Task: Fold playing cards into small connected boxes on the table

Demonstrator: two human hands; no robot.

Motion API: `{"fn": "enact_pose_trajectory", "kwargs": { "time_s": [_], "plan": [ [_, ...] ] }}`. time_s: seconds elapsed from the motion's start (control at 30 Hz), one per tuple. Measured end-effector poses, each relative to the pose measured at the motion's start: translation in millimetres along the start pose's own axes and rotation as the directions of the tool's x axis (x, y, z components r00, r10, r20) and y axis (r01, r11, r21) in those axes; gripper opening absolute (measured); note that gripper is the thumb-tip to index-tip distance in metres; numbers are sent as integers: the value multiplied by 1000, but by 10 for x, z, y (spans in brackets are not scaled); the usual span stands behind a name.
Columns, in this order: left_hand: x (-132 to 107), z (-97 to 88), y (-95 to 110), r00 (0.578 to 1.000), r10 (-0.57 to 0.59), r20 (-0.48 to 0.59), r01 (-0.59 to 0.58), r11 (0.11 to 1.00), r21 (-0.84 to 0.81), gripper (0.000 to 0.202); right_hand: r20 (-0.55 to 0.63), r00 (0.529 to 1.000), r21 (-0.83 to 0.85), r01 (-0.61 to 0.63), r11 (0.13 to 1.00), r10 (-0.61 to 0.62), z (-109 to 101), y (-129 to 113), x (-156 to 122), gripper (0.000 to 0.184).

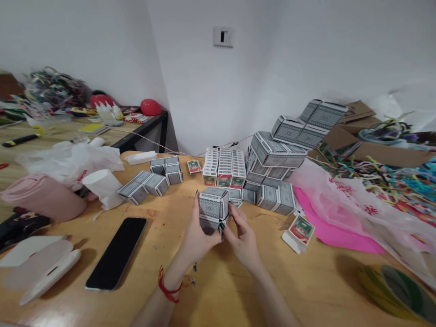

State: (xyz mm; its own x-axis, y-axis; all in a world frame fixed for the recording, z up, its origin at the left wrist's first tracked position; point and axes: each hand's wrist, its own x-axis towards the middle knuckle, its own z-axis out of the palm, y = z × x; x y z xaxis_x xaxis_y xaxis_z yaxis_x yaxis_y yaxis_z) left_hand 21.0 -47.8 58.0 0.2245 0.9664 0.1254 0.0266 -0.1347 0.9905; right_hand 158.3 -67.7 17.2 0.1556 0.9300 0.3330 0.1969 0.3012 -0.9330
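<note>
Between my two hands is a block folded from grey-backed playing cards (213, 204), shaped like two cubes joined together. My left hand (200, 231) wraps round its left side, the fingers along the edge and the thumb at the lower front. With thumb and fingertips, my right hand (243, 236) grips its right side and lower corner. Just beyond it stand rows of boxed card decks (224, 165). Similar card blocks (145, 185) lie to the left, and a tall stack of them (277, 154) leans at the right. An opened card box (300, 231) lies right of my right hand.
A black phone (117, 252) and a white case (51, 272) lie at the left, near a paper roll (104, 187) and a pink rolled thing (44, 195). On the right are pink paper (330, 225), a plastic bag (361, 204) and tape rolls (395, 290).
</note>
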Motion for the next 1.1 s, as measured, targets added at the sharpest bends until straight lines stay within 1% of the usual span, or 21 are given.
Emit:
{"fn": "enact_pose_trajectory", "kwargs": {
  "time_s": [0.1, 0.2, 0.33, 0.4, 0.57, 0.63, 0.7, 0.8, 0.9, 1.0, 1.1],
  "plan": [
    [-15, -11, -13, 998, 3, 59, -1, 1000, -29, 101, -28, 1000, 11, 1, 1000, -1, -10, 17, 5, 51],
    [-33, -21, -21, 993, -12, 120, 13, 1000, -14, 102, -61, 998, 3, 11, 1000, -10, -12, 29, 9, 49],
    [-26, -29, -19, 992, 1, 128, -7, 999, 44, 101, -94, 995, -8, 23, 1000, -24, -21, 26, 20, 46],
    [-10, -34, -16, 991, 15, 131, -23, 998, 58, 98, -77, 997, 9, 20, 1000, -20, -46, 18, 34, 46],
    [23, -54, -10, 993, 8, 119, -10, 1000, 19, 94, 55, 998, 109, -49, 993, 43, -126, 0, 71, 51],
    [30, -69, -10, 993, -12, 121, 11, 1000, 12, 93, 44, 996, 150, -86, 985, 81, -129, -1, 76, 54],
    [35, -82, -12, 992, -27, 126, 24, 999, 24, 92, 9, 995, 174, -101, 980, 101, -115, 5, 75, 56],
    [42, -84, -27, 993, -6, 114, 1, 999, 45, 92, -19, 997, 147, -71, 987, 75, -87, 30, 67, 58],
    [46, -58, -53, 995, 22, 102, -26, 999, 33, 94, -6, 999, 80, -35, 996, 36, -71, 62, 57, 56],
    [44, -24, -76, 995, 26, 96, -27, 999, 17, 95, -2, 1000, 26, -25, 999, 25, -59, 82, 41, 55],
    [42, -4, -86, 996, 21, 88, -23, 1000, 15, 96, -30, 1000, -23, -3, 1000, 3, -41, 87, 20, 56]
  ]
}}
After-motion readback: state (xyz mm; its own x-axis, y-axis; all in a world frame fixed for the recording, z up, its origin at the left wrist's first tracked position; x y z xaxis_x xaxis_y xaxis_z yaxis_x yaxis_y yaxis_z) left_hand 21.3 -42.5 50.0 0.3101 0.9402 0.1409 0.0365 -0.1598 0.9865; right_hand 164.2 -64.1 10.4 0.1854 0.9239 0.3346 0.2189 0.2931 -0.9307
